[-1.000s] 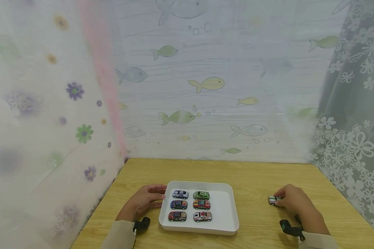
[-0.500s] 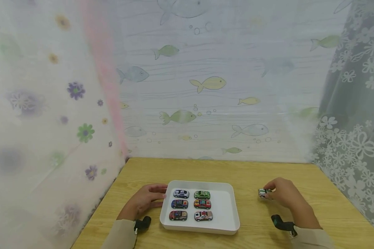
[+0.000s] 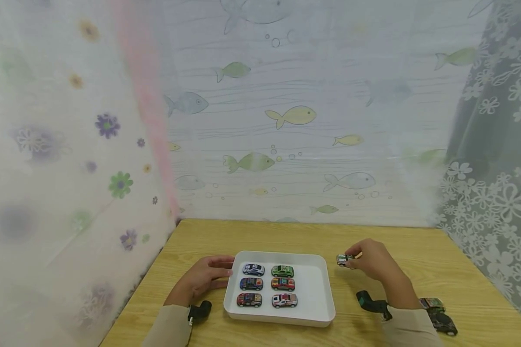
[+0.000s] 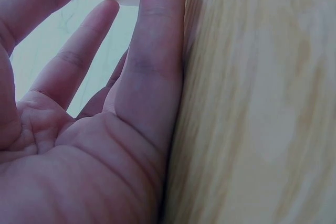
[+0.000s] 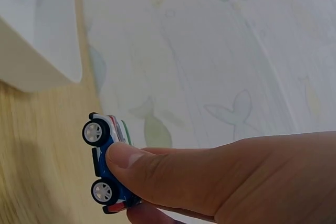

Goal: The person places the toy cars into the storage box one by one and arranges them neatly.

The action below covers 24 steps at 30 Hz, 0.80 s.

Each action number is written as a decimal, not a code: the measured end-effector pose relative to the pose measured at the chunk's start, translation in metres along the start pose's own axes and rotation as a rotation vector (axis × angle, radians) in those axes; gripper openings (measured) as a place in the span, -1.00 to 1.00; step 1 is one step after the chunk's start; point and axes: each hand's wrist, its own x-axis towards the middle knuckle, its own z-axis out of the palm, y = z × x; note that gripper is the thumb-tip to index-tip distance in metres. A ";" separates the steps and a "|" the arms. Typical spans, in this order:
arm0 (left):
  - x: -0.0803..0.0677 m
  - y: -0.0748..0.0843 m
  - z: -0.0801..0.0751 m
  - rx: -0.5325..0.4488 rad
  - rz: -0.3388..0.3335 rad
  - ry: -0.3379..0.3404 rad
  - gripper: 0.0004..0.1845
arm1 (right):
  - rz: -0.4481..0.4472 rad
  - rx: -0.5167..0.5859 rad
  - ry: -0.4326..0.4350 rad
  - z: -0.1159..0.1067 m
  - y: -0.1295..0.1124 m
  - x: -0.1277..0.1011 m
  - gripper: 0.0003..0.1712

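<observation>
We see a wooden bench (image 3: 286, 236) from above, with a white tray (image 3: 317, 289) lying near its front edge. Our right hand (image 3: 373, 265) hovers just to the right of the tray's far corner, and it pinches a small white toy car (image 3: 344, 260) between thumb and fingers. In the right wrist view the thumb (image 5: 157, 169) presses across the car's underside, and the car (image 5: 107, 163) is turned on its side so that two wheels face the camera, raised off the wood. The tray's rim (image 5: 47, 72) shows to the upper left in that view.

Our left hand (image 3: 204, 279) rests on the bench against the tray's left wall, fingers stretched out straight and holding nothing. The left wrist view shows the open palm (image 4: 79, 150) lying on the wood, fingertips reaching towards the tray's white corner.

Inside the tray six toy cars stand in two columns of three, all in its left half. The far row holds a white and blue car (image 3: 253, 269) and a green car (image 3: 282, 271). The middle row holds a dark blue car (image 3: 250, 284) and a red and orange car (image 3: 283, 284). The near row holds a dark red car (image 3: 249, 300) and a white and red car (image 3: 284, 300).

Two more toy cars (image 3: 438, 313) lie on the bench just beside our right sleeve. Curtains printed with fish (image 3: 291, 115) and flowers hang around the bench.
</observation>
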 end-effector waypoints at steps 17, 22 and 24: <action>0.000 0.000 0.000 -0.001 -0.005 0.013 -0.36 | -0.031 0.107 0.017 0.027 -0.026 0.014 -0.81; 0.000 0.000 0.000 -0.002 -0.002 0.011 -0.37 | -0.039 0.109 0.029 0.037 -0.033 0.017 -0.83; -0.001 0.001 0.001 0.000 -0.001 0.013 -0.37 | -0.036 0.109 0.029 0.042 -0.036 0.019 -0.84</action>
